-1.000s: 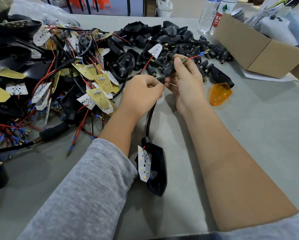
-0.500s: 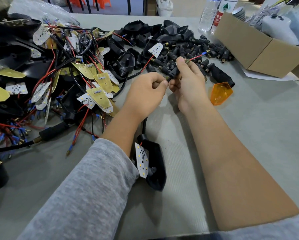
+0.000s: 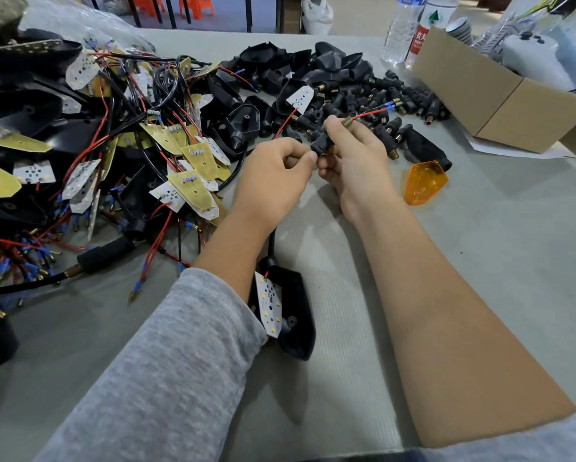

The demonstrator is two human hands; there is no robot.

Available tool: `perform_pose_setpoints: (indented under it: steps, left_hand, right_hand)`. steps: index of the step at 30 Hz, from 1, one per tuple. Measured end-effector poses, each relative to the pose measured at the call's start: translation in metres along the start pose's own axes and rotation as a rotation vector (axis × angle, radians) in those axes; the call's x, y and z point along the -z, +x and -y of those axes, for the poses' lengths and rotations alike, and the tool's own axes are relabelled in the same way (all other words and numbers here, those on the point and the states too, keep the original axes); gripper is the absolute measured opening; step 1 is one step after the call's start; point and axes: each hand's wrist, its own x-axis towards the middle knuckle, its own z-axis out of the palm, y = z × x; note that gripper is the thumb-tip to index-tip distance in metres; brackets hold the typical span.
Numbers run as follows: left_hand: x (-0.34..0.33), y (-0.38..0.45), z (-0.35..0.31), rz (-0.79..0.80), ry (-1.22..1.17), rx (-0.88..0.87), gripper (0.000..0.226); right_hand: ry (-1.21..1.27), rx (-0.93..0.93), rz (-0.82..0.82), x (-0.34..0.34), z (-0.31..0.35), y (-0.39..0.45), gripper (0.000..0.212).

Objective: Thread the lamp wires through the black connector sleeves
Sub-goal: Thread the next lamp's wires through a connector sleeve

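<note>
Sleeve [image 3: 320, 144]: short black connector sleeve, brass threaded tip [image 3: 346, 121] at its far-right end, held above the grey table [image 3: 480, 245] between both hands, centre of scene, just near the pile of loose sleeves [image 3: 380, 101]. Red wire [image 3: 368, 114] exits the brass tip and runs far-right to a blue-and-brass terminal [image 3: 393, 105].

Right hand [image 3: 356, 161]: fingers curled round the sleeve, thumb and forefinger pinching its upper part by the brass tip. Left hand [image 3: 273, 181]: fingers curled, thumb and forefinger pressed together at the sleeve's near-left end; whether they pinch the cable or the sleeve itself cannot be told.

Long axis of sleeve: near-left to far-right, tilted up, brass tip pointing far-right.

Black cable [image 3: 271, 241] drops from under the left hand toward the near side, ending at a black lamp housing [image 3: 298, 315] lying on the table between the forearms, white LED board [image 3: 269, 303] leaning against its left edge. Orange lens [image 3: 423, 181] lies on the table right of the right hand.
</note>
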Motion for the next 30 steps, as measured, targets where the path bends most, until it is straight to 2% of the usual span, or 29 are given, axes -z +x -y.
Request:
perform_pose_setpoints:
  steps: [5, 10, 18, 21, 27, 30]
  left_hand:
    - [-0.001, -0.001, -0.002, 0.015, 0.006, 0.050, 0.021]
    - [0.001, -0.002, -0.004, 0.096, -0.017, 0.158, 0.021]
    - [0.002, -0.001, -0.003, 0.081, 0.011, 0.115, 0.022]
    - [0.003, -0.001, -0.004, 0.101, -0.022, 0.130, 0.023]
    - [0.009, -0.001, -0.006, 0.248, -0.094, 0.170, 0.028]
    - [0.011, -0.001, -0.005, 0.278, -0.096, 0.155, 0.029]
  right_hand:
    - [0.045, 0.016, -0.023, 0.001, 0.000, 0.000, 0.015]
    - [0.100, -0.006, -0.086, 0.005, 0.000, 0.002, 0.013]
    - [-0.069, 0.031, 0.019, -0.003, -0.004, 0.000, 0.016]
    - [-0.005, 0.027, 0.006, -0.001, -0.002, -0.001, 0.017]
    - [0.192, -0.048, -0.125, 0.007, 0.001, 0.003, 0.011]
    - [0.225, -0.057, -0.127, 0.009, -0.001, 0.006, 0.011]
